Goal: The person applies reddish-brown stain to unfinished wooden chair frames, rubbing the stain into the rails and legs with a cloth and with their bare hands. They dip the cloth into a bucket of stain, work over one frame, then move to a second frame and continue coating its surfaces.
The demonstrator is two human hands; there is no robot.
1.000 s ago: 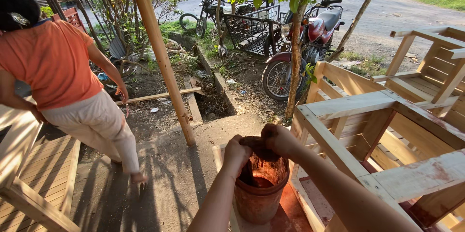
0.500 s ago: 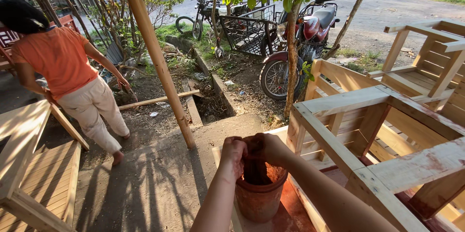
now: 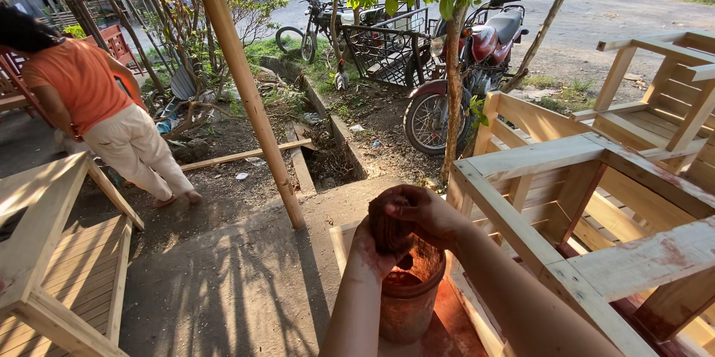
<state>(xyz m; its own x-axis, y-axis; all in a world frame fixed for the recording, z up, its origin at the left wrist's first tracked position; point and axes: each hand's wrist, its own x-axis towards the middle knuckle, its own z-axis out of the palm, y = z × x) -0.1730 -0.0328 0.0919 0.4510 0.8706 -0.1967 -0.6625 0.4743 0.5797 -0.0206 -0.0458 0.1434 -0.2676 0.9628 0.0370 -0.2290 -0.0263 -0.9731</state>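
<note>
Outside, a grey concrete floor (image 3: 238, 282) fills the lower middle of the frame, with open room on it between the wood pieces. Both hands sit at the bottom middle, right over a red-brown bucket (image 3: 408, 301). The left hand (image 3: 369, 256) and the right hand (image 3: 424, 212) are closed tight around a dark wet rag (image 3: 387, 226), pressed together just above the bucket's rim. The bucket stands on a stained board beside a bare wood chair (image 3: 566, 200) that crowds the right side. Another wood frame (image 3: 52, 253) sits at the lower left edge. A pole (image 3: 249, 96) rises from the floor's far edge. A person (image 3: 104, 115) in an orange shirt bends at the upper left. A red motorbike (image 3: 465, 66) is parked at the top middle.
</note>
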